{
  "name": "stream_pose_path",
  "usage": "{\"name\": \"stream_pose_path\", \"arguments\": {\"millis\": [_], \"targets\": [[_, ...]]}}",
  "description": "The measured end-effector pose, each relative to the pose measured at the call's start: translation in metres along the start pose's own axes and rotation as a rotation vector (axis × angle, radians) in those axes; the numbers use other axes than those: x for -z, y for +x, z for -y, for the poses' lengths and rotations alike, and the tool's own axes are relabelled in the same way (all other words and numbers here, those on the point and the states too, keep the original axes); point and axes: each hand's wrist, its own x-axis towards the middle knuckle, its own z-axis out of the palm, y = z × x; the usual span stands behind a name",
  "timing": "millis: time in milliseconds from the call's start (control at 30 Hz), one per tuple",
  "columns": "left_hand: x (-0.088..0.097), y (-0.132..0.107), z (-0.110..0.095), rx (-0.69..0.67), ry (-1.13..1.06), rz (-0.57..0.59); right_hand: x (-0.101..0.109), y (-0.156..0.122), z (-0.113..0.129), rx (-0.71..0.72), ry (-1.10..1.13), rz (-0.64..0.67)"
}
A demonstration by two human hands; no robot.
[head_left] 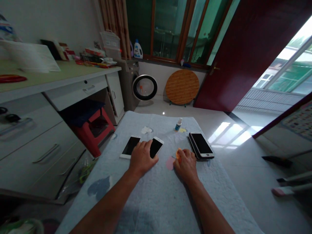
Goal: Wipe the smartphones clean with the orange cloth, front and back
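Note:
My left hand is closed around a white smartphone with a dark screen, tilted above the cloth. Beside it, partly behind my fingers, another white smartphone lies flat with its screen up. My right hand is closed on an orange cloth, bunched under the fingers near the tabletop. To the right of that hand, a white-framed phone rests on top of a dark device. A small spray bottle with a blue label stands farther back.
A light blue patterned tablecloth covers the table. On the left are a red stool and a desk with drawers. A washing machine with its door open and a round wooden tabletop stand beyond. A dark red door is at right.

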Motion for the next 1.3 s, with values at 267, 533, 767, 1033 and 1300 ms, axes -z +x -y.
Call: {"name": "stream_pose_path", "arguments": {"millis": [267,533,767,1033,1300], "targets": [[-0.016,-0.009,-0.012,-0.005,-0.055,0.113,-0.003,0.003,0.000,0.034,0.135,-0.014],[-0.016,-0.010,-0.007,-0.121,-0.202,0.223,0.003,0.006,0.005,0.082,0.353,0.031],[-0.008,-0.010,0.007,-0.242,-0.258,0.522,0.006,0.008,0.006,0.062,0.376,-0.016],[-0.002,-0.008,0.005,-0.235,-0.325,0.463,0.007,0.008,0.007,0.007,0.375,-0.017],[-0.020,-0.014,-0.019,-0.138,-0.147,0.278,0.010,0.008,0.012,0.063,0.461,0.050]]}}
